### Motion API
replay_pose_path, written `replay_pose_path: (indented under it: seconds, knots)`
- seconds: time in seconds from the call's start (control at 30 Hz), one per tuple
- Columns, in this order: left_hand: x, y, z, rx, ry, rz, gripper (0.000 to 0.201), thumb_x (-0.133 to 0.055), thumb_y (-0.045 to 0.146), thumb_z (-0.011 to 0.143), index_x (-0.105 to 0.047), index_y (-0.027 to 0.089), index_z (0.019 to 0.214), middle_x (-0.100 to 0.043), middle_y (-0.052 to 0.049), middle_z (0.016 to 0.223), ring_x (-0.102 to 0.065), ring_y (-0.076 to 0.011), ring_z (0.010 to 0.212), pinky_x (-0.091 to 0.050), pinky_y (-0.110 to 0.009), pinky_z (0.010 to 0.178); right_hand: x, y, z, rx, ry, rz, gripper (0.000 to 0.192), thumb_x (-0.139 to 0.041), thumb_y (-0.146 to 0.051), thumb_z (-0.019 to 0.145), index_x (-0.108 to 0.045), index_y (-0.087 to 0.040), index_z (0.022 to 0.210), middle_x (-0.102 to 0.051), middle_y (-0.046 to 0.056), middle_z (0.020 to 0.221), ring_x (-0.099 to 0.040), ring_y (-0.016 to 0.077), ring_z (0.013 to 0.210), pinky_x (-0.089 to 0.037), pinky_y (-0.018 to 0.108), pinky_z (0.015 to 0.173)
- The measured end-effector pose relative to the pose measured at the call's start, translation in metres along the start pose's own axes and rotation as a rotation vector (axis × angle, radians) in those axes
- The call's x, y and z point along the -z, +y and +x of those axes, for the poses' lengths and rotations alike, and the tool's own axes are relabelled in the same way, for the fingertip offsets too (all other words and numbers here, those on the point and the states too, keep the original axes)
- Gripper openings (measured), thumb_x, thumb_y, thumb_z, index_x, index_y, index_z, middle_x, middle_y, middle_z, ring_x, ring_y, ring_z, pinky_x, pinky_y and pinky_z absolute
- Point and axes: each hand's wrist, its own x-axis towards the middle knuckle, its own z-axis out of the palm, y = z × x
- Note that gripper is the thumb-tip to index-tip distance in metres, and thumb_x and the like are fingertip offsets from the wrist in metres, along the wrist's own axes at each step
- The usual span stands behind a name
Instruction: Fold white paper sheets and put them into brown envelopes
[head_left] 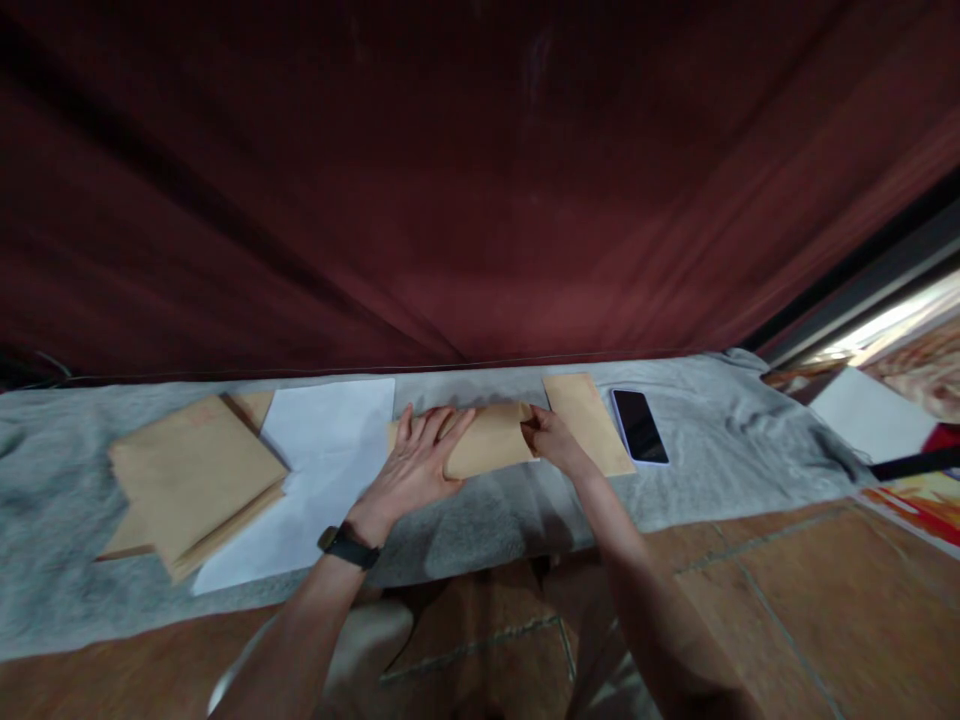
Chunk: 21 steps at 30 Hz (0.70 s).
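Note:
A brown paper envelope lies crosswise on the grey cloth in front of me. My left hand rests on its left part with the fingers spread, pressing it from above. At the envelope's right end, my right hand has its fingers closed at the gaping mouth; the fingertips are partly hidden there. A thin white edge shows just below that mouth. Beside my right hand is another brown envelope, lying flat. White paper sheets lie to the left of my left hand.
A stack of brown envelopes overlaps the white sheets at the left. A phone lies on the grey cloth at the right. Behind the cloth hangs a dark red curtain. Tiled floor runs along the front.

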Motion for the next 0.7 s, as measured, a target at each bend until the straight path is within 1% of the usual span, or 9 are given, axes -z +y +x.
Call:
replay_pose_path:
  seconds: [0.13,0.27,0.3,0.33,0.37,0.47,0.5,0.6,0.7]
  knots:
    - [-0.006,-0.001,0.0,0.0,-0.022,-0.014,0.105,-0.075,0.036,0.076,-0.019,0.024,0.164,-0.045,-0.017,0.152,-0.043,-0.0376,0.14,-0.017,-0.061,0.124,0.007,-0.002,0.0,0.069,0.072,-0.089,0.037,-0.067,-0.038,0.073,-0.068,-0.022,0.107,-0.073,0.001,0.086,-0.067,0.0185,0.081,-0.054,0.028,0.071]
    - [-0.011,-0.002,0.001,0.015,-0.02,-0.041,0.108,-0.075,0.039,0.077,-0.015,0.024,0.165,-0.04,-0.018,0.157,-0.038,-0.0382,0.144,-0.016,-0.062,0.124,0.024,-0.016,-0.008,0.256,0.417,-0.035,0.036,-0.067,-0.043,0.073,-0.068,-0.021,0.102,-0.072,0.005,0.098,-0.066,0.0194,0.089,-0.054,0.032,0.084]
    - [-0.012,-0.002,0.001,0.016,-0.026,-0.05,0.109,-0.075,0.039,0.077,-0.014,0.023,0.165,-0.038,-0.018,0.158,-0.037,-0.0381,0.145,-0.016,-0.062,0.124,0.029,-0.018,-0.012,0.265,0.456,0.002,0.034,-0.067,-0.045,0.074,-0.069,-0.021,0.099,-0.072,0.006,0.097,-0.066,0.0197,0.088,-0.054,0.033,0.084]
    - [-0.013,-0.001,0.001,0.016,-0.032,-0.058,0.11,-0.075,0.039,0.077,-0.012,0.023,0.165,-0.037,-0.018,0.159,-0.035,-0.0378,0.146,-0.016,-0.061,0.124,0.032,-0.02,-0.016,0.242,0.424,0.04,0.033,-0.068,-0.047,0.075,-0.07,-0.021,0.095,-0.073,0.006,0.096,-0.066,0.0198,0.086,-0.054,0.034,0.083]
    - [-0.013,0.0,0.002,0.014,-0.039,-0.065,0.11,-0.075,0.039,0.077,-0.012,0.023,0.165,-0.036,-0.018,0.16,-0.034,-0.0374,0.147,-0.016,-0.061,0.124,0.034,-0.02,-0.021,0.192,0.327,0.065,0.033,-0.068,-0.049,0.077,-0.071,-0.021,0.093,-0.073,0.006,0.094,-0.066,0.0199,0.083,-0.054,0.035,0.082]
    - [-0.016,0.002,0.003,0.004,-0.061,-0.08,0.109,-0.075,0.037,0.077,-0.012,0.024,0.165,-0.039,-0.018,0.158,-0.032,-0.0364,0.149,-0.014,-0.06,0.125,0.034,-0.018,-0.035,0.027,-0.055,0.021,0.034,-0.07,-0.05,0.079,-0.075,-0.019,0.092,-0.074,0.005,0.088,-0.067,0.0206,0.082,-0.053,0.036,0.084]
    - [-0.016,0.003,0.003,-0.003,-0.07,-0.085,0.109,-0.075,0.036,0.077,-0.012,0.024,0.165,-0.04,-0.018,0.157,-0.033,-0.0363,0.149,-0.014,-0.06,0.125,0.032,-0.017,-0.039,-0.004,-0.144,-0.019,0.033,-0.07,-0.049,0.079,-0.076,-0.019,0.091,-0.074,0.004,0.087,-0.067,0.021,0.083,-0.052,0.036,0.086]
    - [-0.019,0.005,0.002,-0.045,-0.098,-0.109,0.11,-0.075,0.032,0.076,-0.011,0.023,0.165,-0.041,-0.017,0.156,-0.033,-0.036,0.148,-0.013,-0.06,0.125,0.029,-0.017,-0.046,-0.05,-0.28,-0.078,0.031,-0.069,-0.047,0.081,-0.076,-0.02,0.095,-0.073,0.001,0.086,-0.064,0.0199,0.087,-0.049,0.033,0.087]
    - [-0.021,0.009,0.001,-0.081,-0.109,-0.138,0.11,-0.074,0.029,0.076,-0.01,0.024,0.165,-0.041,-0.016,0.156,-0.033,-0.0354,0.148,-0.013,-0.06,0.125,0.032,-0.019,-0.049,-0.101,-0.355,-0.043,0.032,-0.069,-0.039,0.08,-0.075,-0.019,0.105,-0.07,0.0,0.088,-0.058,0.0149,0.079,-0.047,0.026,0.076]
